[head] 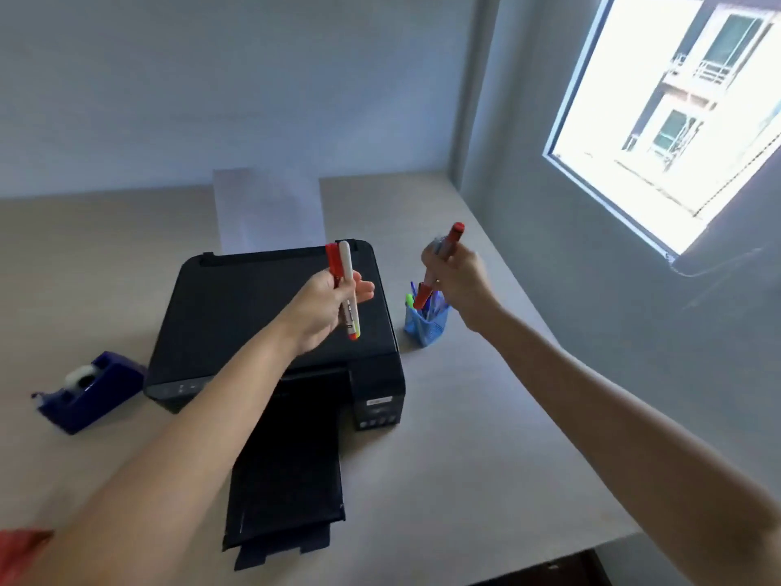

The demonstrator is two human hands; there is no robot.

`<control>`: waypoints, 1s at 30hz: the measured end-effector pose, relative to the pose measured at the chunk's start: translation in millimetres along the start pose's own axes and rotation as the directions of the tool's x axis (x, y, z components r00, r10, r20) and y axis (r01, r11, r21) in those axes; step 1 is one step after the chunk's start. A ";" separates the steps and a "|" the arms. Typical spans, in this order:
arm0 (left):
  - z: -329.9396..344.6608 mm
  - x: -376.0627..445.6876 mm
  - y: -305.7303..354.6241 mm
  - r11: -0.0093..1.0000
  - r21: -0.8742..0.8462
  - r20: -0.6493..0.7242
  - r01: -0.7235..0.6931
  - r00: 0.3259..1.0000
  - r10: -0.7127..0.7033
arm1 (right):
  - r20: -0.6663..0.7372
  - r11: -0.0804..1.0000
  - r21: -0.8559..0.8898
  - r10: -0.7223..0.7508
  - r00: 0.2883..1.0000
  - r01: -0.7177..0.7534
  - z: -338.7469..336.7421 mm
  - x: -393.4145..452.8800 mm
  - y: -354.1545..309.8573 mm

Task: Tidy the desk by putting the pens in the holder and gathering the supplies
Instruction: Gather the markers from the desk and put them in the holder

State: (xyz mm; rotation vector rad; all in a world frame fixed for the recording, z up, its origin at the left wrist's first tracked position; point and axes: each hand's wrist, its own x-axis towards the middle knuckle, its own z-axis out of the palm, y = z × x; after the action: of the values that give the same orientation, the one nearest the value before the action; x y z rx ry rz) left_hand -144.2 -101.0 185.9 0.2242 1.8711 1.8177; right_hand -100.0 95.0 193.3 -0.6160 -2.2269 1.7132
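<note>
Both hands are raised above the desk and held apart. The left hand is closed around two pens held upright side by side over the black printer: a red pen and a white marker with an orange and yellow lower tip. Dark print runs along the white marker's barrel, too small to read.

The right hand is clamped on a red marker, with a second, greyish pen blurred beside it in the same grip. The marker's lower end dips into the blue pen holder, which stands on the desk just right of the printer and already carries blue pens and a green highlighter.

The printer has a small pale label on its front right panel; the writing cannot be read. Its black output tray extends toward the near edge, and a white sheet stands in the rear feed. A dark blue tape dispenser sits on the desk left of the printer. A window is on the right wall.
</note>
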 end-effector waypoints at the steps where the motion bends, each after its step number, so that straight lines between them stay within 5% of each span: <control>1: 20.6 12.9 -0.2 1.000 0.004 -0.006 -0.003 1.000 0.003 | -0.018 0.999 0.040 0.033 0.999 -0.032 -18.5 9.9 10.2; 7: 105.4 93.3 -29.3 0.998 0.061 -0.240 0.018 0.971 -0.002 | -0.069 0.969 0.173 0.192 0.979 -0.177 -80.9 51.9 70.0; 12: 129.3 129.9 -51.1 0.989 0.110 -0.447 0.098 0.894 -0.038 | -0.031 0.919 0.264 0.311 0.950 -0.292 -71.2 85.7 108.0; 17: 135.0 166.8 -70.9 0.961 0.133 -0.503 0.241 0.852 -0.144 | -0.004 0.913 0.180 0.372 0.928 -0.366 -45.3 119.0 138.9; 23: 137.8 198.6 -85.4 0.947 0.212 -0.455 0.242 0.882 -0.123 | 0.013 0.947 -0.097 0.310 0.951 -0.307 -31.5 143.1 150.5; 30: 139.3 207.2 -90.3 0.988 0.053 -0.573 0.143 0.815 -0.087 | -0.024 0.984 -0.092 0.153 0.988 -0.155 -26.8 144.1 158.5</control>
State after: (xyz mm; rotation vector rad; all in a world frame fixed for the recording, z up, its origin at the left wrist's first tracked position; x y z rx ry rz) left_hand -234.6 109.6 52.0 -0.4523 2.3084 1.8428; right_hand -187.0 220.9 41.1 -0.8417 -2.3126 1.6737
